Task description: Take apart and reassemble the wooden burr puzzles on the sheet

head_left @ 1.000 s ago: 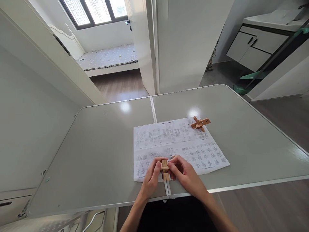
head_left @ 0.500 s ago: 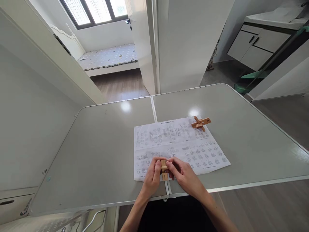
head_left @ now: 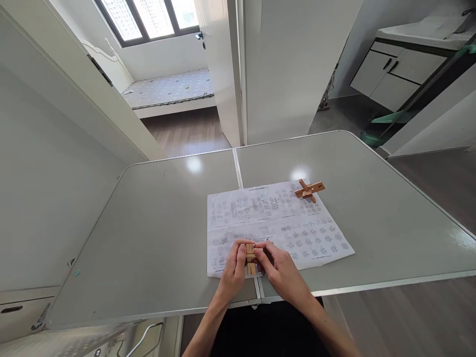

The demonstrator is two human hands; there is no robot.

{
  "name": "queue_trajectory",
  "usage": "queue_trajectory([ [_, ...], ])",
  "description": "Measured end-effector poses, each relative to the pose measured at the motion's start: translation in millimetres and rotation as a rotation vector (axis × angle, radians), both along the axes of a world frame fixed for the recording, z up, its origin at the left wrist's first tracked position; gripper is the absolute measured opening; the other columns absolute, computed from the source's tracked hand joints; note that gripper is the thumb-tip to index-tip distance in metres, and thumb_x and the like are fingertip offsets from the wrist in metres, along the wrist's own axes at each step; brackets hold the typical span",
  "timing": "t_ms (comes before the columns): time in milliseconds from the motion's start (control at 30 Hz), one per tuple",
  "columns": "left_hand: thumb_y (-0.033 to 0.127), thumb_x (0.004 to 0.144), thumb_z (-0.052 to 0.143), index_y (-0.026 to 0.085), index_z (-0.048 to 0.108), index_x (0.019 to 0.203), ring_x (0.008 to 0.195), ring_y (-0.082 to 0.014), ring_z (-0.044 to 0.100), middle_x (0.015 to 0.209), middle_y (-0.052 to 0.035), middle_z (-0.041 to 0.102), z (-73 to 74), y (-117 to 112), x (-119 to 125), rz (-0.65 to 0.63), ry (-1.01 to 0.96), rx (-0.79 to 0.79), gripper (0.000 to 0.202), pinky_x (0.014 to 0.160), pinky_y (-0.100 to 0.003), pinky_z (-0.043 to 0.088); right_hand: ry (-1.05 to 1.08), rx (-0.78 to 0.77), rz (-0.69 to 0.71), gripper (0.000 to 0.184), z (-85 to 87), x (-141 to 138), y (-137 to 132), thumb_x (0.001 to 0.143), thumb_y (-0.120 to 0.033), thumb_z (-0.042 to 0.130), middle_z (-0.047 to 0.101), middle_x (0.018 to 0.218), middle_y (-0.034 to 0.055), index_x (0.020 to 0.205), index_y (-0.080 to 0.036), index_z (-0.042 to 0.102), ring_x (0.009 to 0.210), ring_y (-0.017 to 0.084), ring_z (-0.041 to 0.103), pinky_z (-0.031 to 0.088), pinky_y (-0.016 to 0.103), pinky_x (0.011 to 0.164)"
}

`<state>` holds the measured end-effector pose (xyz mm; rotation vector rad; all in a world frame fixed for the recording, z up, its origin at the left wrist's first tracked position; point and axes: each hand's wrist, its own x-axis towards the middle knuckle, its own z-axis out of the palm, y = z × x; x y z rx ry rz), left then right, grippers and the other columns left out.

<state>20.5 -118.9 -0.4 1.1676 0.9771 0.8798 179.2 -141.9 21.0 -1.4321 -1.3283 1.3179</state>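
Between my two hands is a small wooden interlocking puzzle [head_left: 251, 268], made of pale wood pieces with dark marks on them. My left hand [head_left: 233, 267] grips its left side, thumb on top. From the right, my right hand [head_left: 278, 267] pinches it with thumb and fingers; some fingertips are hidden behind the wood. Under and beyond the hands lies a printed sheet [head_left: 238, 213] covered in small line diagrams. On the sheet's far right corner rests a second wooden piece group [head_left: 309, 190], crossed bars joined together, apart from both hands.
The grey folding table [head_left: 156, 238] has a metal seam down its middle and a metal edge. Beyond it stand an open door [head_left: 219, 69] and a bed [head_left: 171, 89]. A white cabinet [head_left: 397, 69] is at the far right.
The puzzle in my hands has shifted slightly left and up, and its pieces sit at a slightly different angle. The crossed wooden bars and the sheet stay where they were.
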Motion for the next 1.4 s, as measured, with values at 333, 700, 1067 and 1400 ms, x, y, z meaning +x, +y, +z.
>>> queue_trajectory([
  [333, 0.058, 0.109, 0.039, 0.021, 0.063, 0.111, 0.077, -0.0176, 0.061, 0.091, -0.0026, 0.065, 4.2, -3, -1, -0.002, 0.156, 0.131, 0.044, 0.072, -0.03, 0.056, 0.032, -0.077, 0.031, 0.049, 5.2, 8, 5, 0.104, -0.067, 0.048, 0.064, 0.068, 0.0006, 0.087, -0.023, 0.061, 0.064, 0.02, 0.059, 0.045, 0.031, 0.064],
  [700, 0.065, 0.102, 0.053, 0.019, 0.055, 0.124, 0.07, -0.0172, 0.064, 0.082, -0.0009, 0.064, 4.2, -4, 1, -0.102, -0.042, 0.015, 0.051, 0.073, -0.032, 0.055, 0.235, -0.17, -0.017, 0.053, 0.1, 11, 11, 0.094, -0.074, 0.06, 0.067, 0.066, -0.0004, 0.088, -0.022, 0.063, 0.057, 0.018, 0.063, 0.053, 0.03, 0.059],
  [1067, 0.055, 0.073, 0.092, 0.02, 0.061, 0.125, 0.1, -0.0253, 0.068, 0.108, -0.0078, 0.07, -9.0, 0, -8, -0.051, -0.035, -0.025, 0.07, 0.092, -0.038, 0.056, 0.037, -0.069, -0.056, 0.047, 11.8, 34, 2, 0.1, -0.068, 0.055, 0.076, 0.088, 0.0052, 0.108, -0.022, 0.063, 0.071, 0.021, 0.069, 0.055, 0.033, 0.067],
  [1400, 0.047, 0.077, 0.092, 0.023, 0.057, 0.135, 0.104, -0.024, 0.067, 0.114, -0.0077, 0.069, -9.6, 2, -8, -0.026, -0.069, -0.047, 0.072, 0.094, -0.035, 0.055, -0.386, 0.122, -0.005, 0.03, -8.2, 57, -14, 0.102, -0.047, 0.061, 0.067, 0.118, 0.0083, 0.125, -0.028, 0.06, 0.087, 0.024, 0.069, 0.059, 0.037, 0.073],
])
